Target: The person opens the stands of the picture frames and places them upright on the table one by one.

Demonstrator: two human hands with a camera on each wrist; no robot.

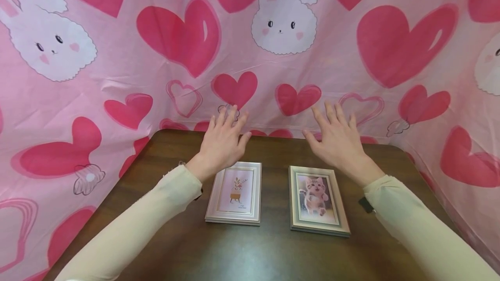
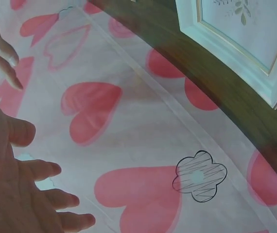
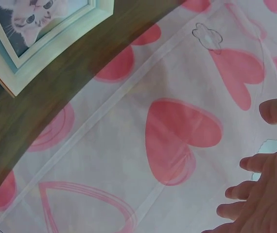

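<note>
Both hands are held up over the far part of the table with fingers spread and nothing in them. My left hand [image 1: 222,144] overlaps the top corner of a picture frame [image 1: 255,194] in the head view. That frame is pale with a gold inner line and shows a potted plant drawing. To its right lies a second picture frame [image 1: 340,203], champagne-coloured, with a kitten photo. My right hand [image 1: 337,142] is above and beyond it. Both frames lie flat, face up. In the wrist views, the left hand [image 2: 17,174] and right hand [image 3: 260,189] appear apart from the frames.
A dark brown wooden table [image 1: 234,255] carries both frames, with a gap between them. Pink cloth [image 1: 242,60] printed with hearts and rabbits hangs behind the table and along both sides. Dark bands show at both wrists.
</note>
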